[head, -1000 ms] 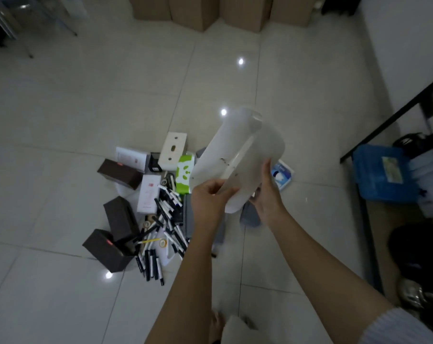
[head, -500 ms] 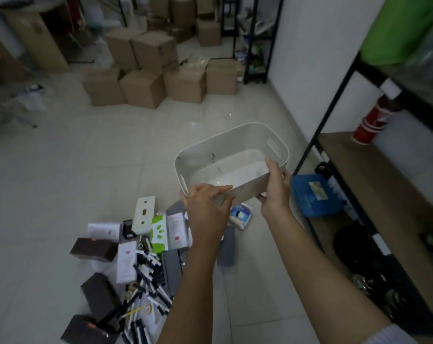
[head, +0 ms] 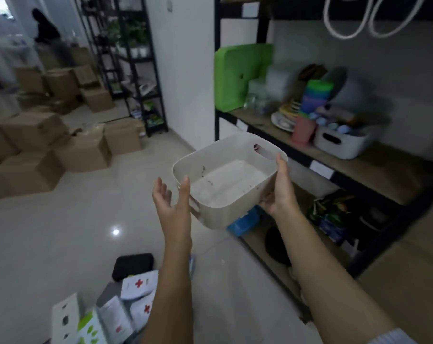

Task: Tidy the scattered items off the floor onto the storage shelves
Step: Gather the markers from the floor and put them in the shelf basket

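1. The room is a dim storeroom with a glossy pale tiled floor [head: 61,239], a white wall, stacked cardboard boxes [head: 49,145] at the left and black metal racks further back.
2. On the right stands the storage shelf unit [head: 322,167], a black frame with wooden boards. Its middle board carries a green plastic bin [head: 240,78] stood on its side, a stack of coloured cups [head: 314,98], plates and a white handled basket [head: 339,142] filled with small things. The board below holds dark packets and a blue box [head: 242,223], partly hidden.
3. The white plastic bin [head: 225,180] is in the air between the person and the shelves, upright and slightly tilted, open side up. It holds nothing but a few dark specks on its bottom.
4. The right hand [head: 277,192] grips the bin's near right wall, thumb over the rim and fingers beneath. The left hand [head: 170,197] is spread with straight fingers, thumb against the bin's left corner, not curled round it.
5. On the floor below lie scattered items: white first-aid boxes with red crosses [head: 138,286], a black case [head: 132,266], a green-and-white box [head: 89,328] and other cartons, blurred at the bottom edge.
6. Judged from this, the task is early. Only the empty bin is off the floor and not yet on a shelf, and the visible clutter remains to be picked up.
7. The free stretch of the middle board in front of the white basket looks like the likeliest place for the bin.
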`<state>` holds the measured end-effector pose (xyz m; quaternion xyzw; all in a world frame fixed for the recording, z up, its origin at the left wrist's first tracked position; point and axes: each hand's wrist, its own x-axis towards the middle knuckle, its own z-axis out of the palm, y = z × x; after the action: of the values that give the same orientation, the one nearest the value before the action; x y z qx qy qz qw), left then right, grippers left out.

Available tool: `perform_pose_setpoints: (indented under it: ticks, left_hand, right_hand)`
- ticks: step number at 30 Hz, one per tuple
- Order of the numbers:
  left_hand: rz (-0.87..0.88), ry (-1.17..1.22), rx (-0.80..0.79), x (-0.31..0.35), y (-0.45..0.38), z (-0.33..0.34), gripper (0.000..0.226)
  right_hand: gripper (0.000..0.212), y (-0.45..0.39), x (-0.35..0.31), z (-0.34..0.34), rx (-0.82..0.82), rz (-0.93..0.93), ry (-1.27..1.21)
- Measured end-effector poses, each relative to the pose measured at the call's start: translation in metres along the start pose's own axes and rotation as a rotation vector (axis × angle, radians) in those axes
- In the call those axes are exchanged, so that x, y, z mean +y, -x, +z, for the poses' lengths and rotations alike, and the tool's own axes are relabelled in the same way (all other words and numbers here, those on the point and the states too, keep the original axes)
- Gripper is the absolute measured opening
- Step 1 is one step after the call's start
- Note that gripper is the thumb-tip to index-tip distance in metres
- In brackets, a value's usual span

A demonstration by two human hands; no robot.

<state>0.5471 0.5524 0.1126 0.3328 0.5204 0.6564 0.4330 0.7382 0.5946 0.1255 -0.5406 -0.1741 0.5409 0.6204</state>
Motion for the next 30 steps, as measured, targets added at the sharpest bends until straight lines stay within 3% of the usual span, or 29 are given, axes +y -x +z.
perform_pose_setpoints:
  ticks: [4,10,14,17,20,23,24,28,30]
  left_hand:
    - [-0.189,0.136,-0.247,0.000,0.010,0.068,0.099]
    - [-0.301,0.193,-0.508,-0.016,0.045,0.169,0.058]
    - [-0.361,0.129,-0.480,-0.033,0.065,0.226,0.044]
    - [-0.429,0.123,-0.454,-0.043,0.080,0.262,0.037]
    - [-0.458,0.128,-0.482,-0.057,0.089,0.291,0.040]
    - [-0.475,0.141,-0.520,-0.071,0.090,0.317,0.041]
    - [-0.475,0.141,-0.525,-0.074,0.090,0.325,0.039]
    - [-0.428,0.138,-0.515,-0.092,0.085,0.355,0.032]
    - [-0.394,0.116,-0.499,-0.100,0.081,0.369,0.035]
  right_hand:
    - [0.061,-0.007,-0.058,-0.051,0.103,-0.098,-0.013]
    - [0.114,-0.029,-0.119,-0.145,0.325,-0.176,-0.105]
    - [0.075,-0.039,-0.149,-0.184,0.312,-0.224,-0.067]
    - [0.097,-0.060,-0.157,-0.209,0.260,-0.247,0.071]
    - [0.093,-0.074,-0.156,-0.228,0.220,-0.264,0.202]
    - [0.126,-0.069,-0.153,-0.232,0.306,-0.256,0.332]
    - [0.128,-0.066,-0.153,-0.233,0.307,-0.270,0.371]
    - [0.098,-0.064,-0.148,-0.232,0.314,-0.372,0.459]
    - [0.097,-0.072,-0.141,-0.234,0.334,-0.445,0.487]
